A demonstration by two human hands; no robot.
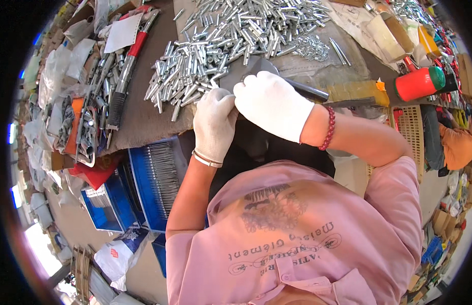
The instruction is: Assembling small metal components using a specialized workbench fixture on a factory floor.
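Both my hands wear white work gloves and meet at the near edge of a heap of metal tubes (256, 30). My left hand (214, 122) is closed, fingers curled toward the other hand. My right hand (276, 104) is closed too, its fingertips against the left hand's fingers. Whatever they pinch is hidden by the gloves. Just beyond the left fingers lie loose silvery tubes (187, 84). Partly behind the right hand rests a dark cylindrical bar (308, 90). Small metal pieces (312, 47) form a separate pile to the right of the heap.
Left on the bench are a red-and-black long-handled tool (128, 76) and assorted metal tools. At the right lie a red bottle with a green end (420, 83) and an open carton (391, 36). Below the bench, blue bins (144, 193) hold thin metal rods.
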